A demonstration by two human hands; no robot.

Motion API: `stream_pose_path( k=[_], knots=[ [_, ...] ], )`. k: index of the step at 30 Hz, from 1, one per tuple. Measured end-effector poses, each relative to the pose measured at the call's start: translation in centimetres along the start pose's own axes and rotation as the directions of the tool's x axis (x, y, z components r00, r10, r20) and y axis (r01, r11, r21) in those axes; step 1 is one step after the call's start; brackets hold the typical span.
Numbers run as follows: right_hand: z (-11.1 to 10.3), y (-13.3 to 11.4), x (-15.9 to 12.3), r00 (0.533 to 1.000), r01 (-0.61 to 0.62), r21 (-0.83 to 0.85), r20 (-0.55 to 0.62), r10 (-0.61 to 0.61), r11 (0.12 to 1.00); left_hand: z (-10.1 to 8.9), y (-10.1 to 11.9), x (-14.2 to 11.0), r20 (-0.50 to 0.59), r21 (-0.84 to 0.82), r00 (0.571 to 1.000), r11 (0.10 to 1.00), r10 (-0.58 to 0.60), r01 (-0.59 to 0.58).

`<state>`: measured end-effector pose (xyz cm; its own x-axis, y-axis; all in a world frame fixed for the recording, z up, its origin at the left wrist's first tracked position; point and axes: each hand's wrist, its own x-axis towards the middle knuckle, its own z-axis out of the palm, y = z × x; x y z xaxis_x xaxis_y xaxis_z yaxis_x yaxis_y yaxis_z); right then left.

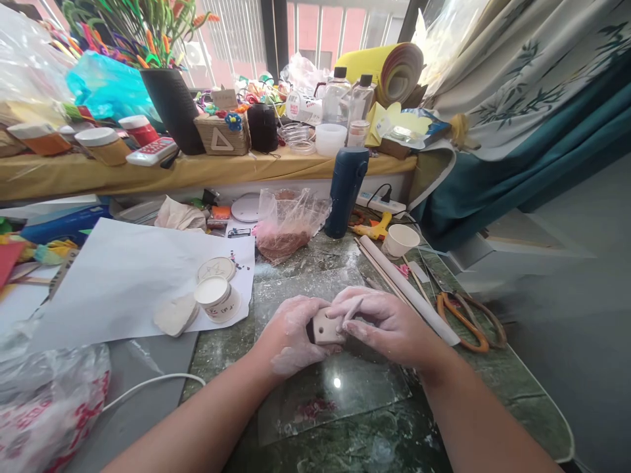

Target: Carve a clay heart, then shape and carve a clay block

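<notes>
My left hand [294, 334], dusted with white powder, is closed around a small pale clay block [327, 328] with dark round holes in its face. My right hand [387, 320], powdery too, pinches a thin grey pointed stick [353, 311] against the block's right side. Both hands are above a clear sheet [340, 394] smeared with white dust. To the left, a white tub [215, 295] stands on white paper [133, 276], beside a flat pale clay lump [176, 316] and a round lid [217, 269].
Behind my hands are a plastic bag of brown material [286, 240] and a dark blue flask [346, 190]. On the right lie a white roll [419, 295], orange-handled scissors [463, 322], a paper cup [400, 240] and a yellow glue gun [374, 226]. A crowded sill [221, 172] runs along the back.
</notes>
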<state>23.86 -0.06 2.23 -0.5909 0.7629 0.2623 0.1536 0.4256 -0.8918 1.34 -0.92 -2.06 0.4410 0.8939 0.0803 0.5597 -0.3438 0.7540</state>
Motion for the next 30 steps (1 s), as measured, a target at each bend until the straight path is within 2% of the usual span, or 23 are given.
stream_pose_path(
  k=[4,10,12,14,16,19,23,25,28,30],
  knots=[
    [-0.2,0.3,0.0,1.0,0.019,-0.034,-0.021,-0.02,0.999,0.0,0.0,0.0,0.006,-0.006,1.0,1.0,0.014,-0.014],
    [1.2,0.4,0.2,0.971,0.052,0.162,-0.241,-0.012,0.985,-0.2,0.1,0.0,0.005,0.003,0.999,0.999,0.044,-0.044],
    [1.4,-0.2,0.4,0.922,0.1,0.298,-0.388,0.024,0.949,-0.1,0.1,0.0,0.004,0.014,1.0,1.0,0.023,-0.023],
    [1.4,-0.6,0.7,0.828,0.148,0.416,-0.548,0.117,0.897,-0.1,0.1,0.1,0.003,0.022,1.0,1.0,0.007,-0.007],
    [1.3,-0.2,1.0,0.738,0.135,0.504,-0.626,0.253,0.853,-0.1,0.2,0.1,0.011,0.022,1.0,1.0,0.009,-0.009],
    [1.3,1.3,1.6,0.654,0.024,0.624,-0.601,0.459,0.781,-0.2,0.4,0.0,0.008,0.034,1.0,0.999,0.025,-0.025],
    [1.4,3.5,2.2,0.579,-0.044,0.723,-0.544,0.607,0.689,-0.5,0.8,-0.2,-0.012,0.061,0.998,0.996,0.06,-0.06],
    [1.6,4.1,2.3,0.575,-0.052,0.758,-0.51,0.639,0.651,-0.5,0.7,-0.4,-0.034,0.053,0.992,0.992,0.119,-0.117],
    [1.8,4.7,2.3,0.598,-0.065,0.785,-0.463,0.654,0.616,-0.3,0.3,-0.6,-0.086,0.008,0.967,0.97,0.241,-0.241],
    [1.9,5.0,2.3,0.605,-0.074,0.789,-0.451,0.656,0.61,0.0,0.0,-0.6,-0.118,-0.017,0.96,0.966,0.255,-0.259]
  ],
)
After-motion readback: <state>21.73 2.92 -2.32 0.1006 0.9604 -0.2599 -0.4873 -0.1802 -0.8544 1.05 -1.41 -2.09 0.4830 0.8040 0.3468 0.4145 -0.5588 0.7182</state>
